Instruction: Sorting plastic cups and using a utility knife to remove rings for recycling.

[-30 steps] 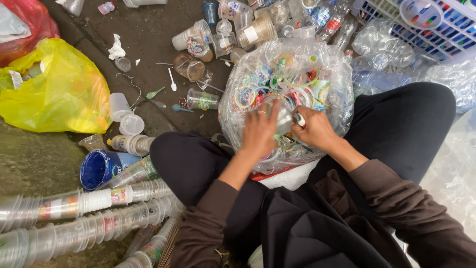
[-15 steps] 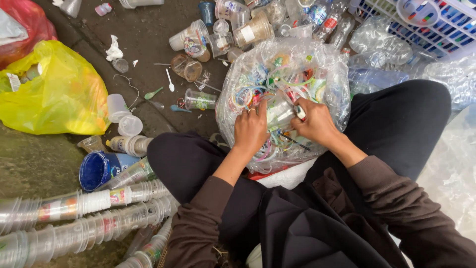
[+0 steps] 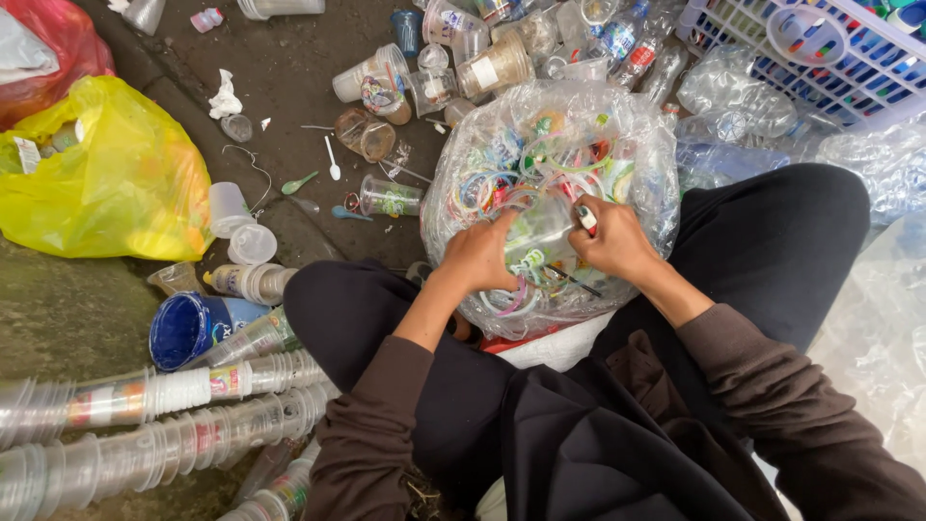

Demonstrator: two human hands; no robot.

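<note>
Left hand (image 3: 479, 259) and right hand (image 3: 610, 241) had both closed on one clear plastic cup (image 3: 540, 232), lifted slightly since a second ago, over the bag of coloured rings (image 3: 632, 135) between the knees.

Recycling sorting spot — stacked plastic cups (image 3: 145, 425), scrap bags (image 3: 106, 174).
</note>
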